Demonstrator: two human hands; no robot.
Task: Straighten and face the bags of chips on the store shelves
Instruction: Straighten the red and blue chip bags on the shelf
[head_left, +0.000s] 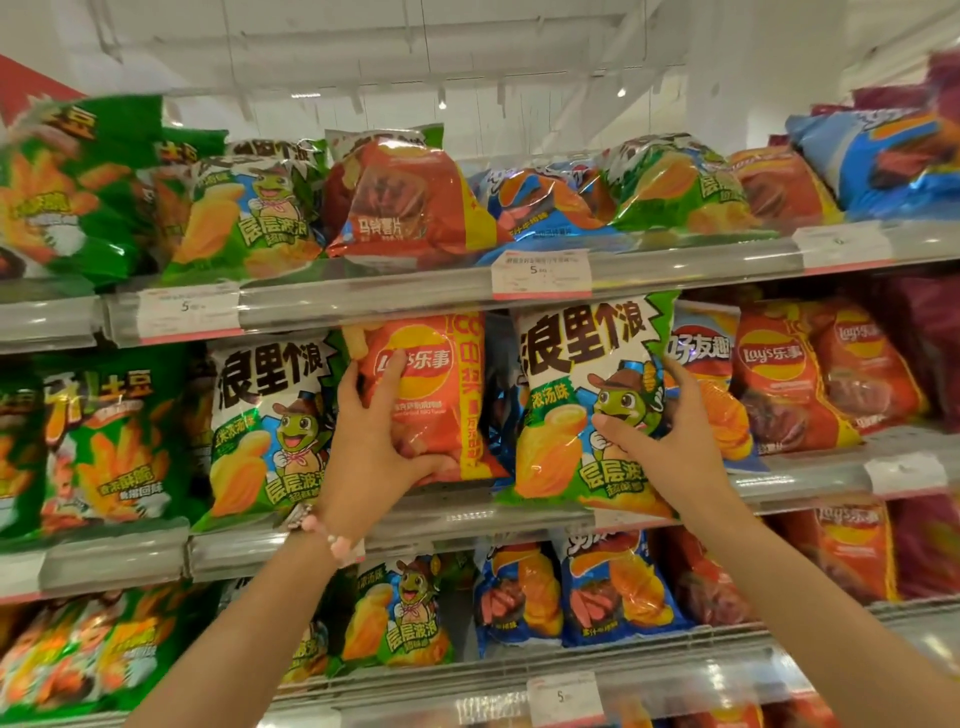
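On the middle shelf (467, 514) an orange-red Lay's bag (441, 395) stands upright. My left hand (376, 441) grips its left edge and lower corner, thumb on the front. Just to the right stands a white and green bag with a frog cartoon (576, 395), leaning slightly. My right hand (670, 441) holds that bag's right side, thumb across the front and fingers behind its edge. A narrow gap shows between the two bags.
The top shelf (415, 296) carries tilted green, red and blue bags. More green bags (114, 441) fill the left, red Lay's bags (779, 379) the right. The lower shelf (519, 670) holds frog and blue bags. Price tags (540, 273) hang on the rails.
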